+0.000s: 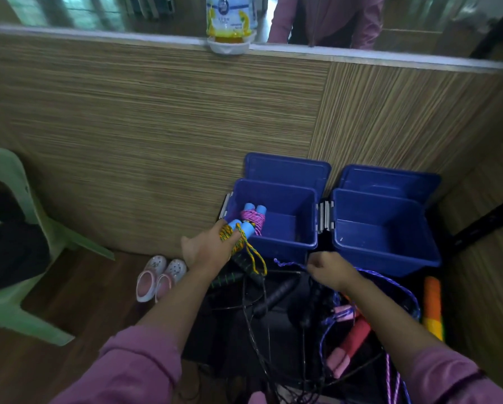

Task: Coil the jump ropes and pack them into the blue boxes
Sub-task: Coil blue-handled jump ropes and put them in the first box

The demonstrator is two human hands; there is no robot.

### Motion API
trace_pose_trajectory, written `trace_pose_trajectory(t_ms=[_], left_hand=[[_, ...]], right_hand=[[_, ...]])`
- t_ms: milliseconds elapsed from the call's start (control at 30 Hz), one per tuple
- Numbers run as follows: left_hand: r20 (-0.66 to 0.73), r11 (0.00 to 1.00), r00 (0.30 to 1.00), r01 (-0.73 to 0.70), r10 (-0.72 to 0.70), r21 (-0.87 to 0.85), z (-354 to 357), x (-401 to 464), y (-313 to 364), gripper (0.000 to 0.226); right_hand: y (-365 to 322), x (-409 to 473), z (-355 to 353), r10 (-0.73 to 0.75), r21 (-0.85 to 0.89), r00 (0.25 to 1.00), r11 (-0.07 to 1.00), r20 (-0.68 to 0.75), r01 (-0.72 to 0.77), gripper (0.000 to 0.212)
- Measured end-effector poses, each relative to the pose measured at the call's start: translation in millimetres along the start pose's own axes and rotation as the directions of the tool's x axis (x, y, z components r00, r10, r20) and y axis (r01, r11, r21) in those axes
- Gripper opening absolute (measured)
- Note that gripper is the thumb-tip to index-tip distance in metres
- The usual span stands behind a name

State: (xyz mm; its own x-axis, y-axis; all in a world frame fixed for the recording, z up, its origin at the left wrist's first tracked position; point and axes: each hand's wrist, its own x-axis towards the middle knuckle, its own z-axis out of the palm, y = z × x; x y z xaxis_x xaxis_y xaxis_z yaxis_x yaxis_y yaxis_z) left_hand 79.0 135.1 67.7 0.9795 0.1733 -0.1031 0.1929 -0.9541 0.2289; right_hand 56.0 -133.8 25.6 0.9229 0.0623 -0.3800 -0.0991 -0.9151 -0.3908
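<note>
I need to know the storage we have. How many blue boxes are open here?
2. The left blue box sits by the wooden wall and holds a pink coiled rope; the right blue box stands beside it, looking empty.

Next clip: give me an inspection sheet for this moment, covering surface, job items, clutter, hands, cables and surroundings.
Surface: wood floor; dark mat under the loose ropes.
Job items: left blue box holds a coiled pink rope; right blue box looks empty; both lids open. Orange-yellow coiled rope at the left box's near corner.
Clutter: black ropes, red-pink handles, orange-yellow foam object.
Hands: left hand has the orange-yellow coil in its grip; right hand pinches a purple rope.
Cables: nothing seen.
Surroundings: green chair, pink shoes, wood panel wall, bottle on the ledge.
</note>
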Motion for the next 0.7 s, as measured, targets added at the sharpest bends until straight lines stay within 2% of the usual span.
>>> trace_pose_trajectory(t_ms=[100, 167, 267, 367, 467, 600, 700], left_hand=[[0.012, 1.0, 1.0, -0.021, 0.021, -0.001, 1, -1, 1, 0.054], [0.014, 0.999, 0.999, -0.037, 0.037, -0.013, 2, -2, 3, 0.052], [0.006, 0.999, 0.999, -0.046, 0.046, -0.02, -1, -4, 4, 0.049], [0.006, 0.999, 0.999, -0.051, 0.051, -0.006, -1, -3, 4, 0.05], [0.012, 0.999, 0.999, -0.043, 0.043, 0.001, 2, 0, 0, 0.053], [0.006, 0.999, 0.999, -0.033, 0.033, 0.019, 6, 5, -5, 0.055], [-0.001, 0.998, 1.0, -0.028, 0.028, 0.054, 8, 8, -3, 0.055]], right_hand=[[-27, 1, 12, -0.187, 0.201, 0.979, 0.965, 0.078, 0.168, 0.024], [-41, 6, 22, -0.255, 0.32, 0.959, 0.925, 0.125, 0.204, 0.031], [-51, 13, 32, -0.26, 0.425, 0.927, 0.896, 0.272, 0.126, 0.058], [-60, 17, 34, -0.266, 0.421, 0.872, 0.904, 0.41, 0.077, 0.074], [-74, 12, 33, -0.279, 0.474, 0.81, 0.88, 0.515, 0.001, 0.061], [-75, 14, 27, -0.165, 0.632, 0.877, 0.753, 0.451, -0.183, 0.026], [-65, 13, 17, -0.173, 0.612, 0.89, 0.778, 0.423, -0.14, 0.024]])
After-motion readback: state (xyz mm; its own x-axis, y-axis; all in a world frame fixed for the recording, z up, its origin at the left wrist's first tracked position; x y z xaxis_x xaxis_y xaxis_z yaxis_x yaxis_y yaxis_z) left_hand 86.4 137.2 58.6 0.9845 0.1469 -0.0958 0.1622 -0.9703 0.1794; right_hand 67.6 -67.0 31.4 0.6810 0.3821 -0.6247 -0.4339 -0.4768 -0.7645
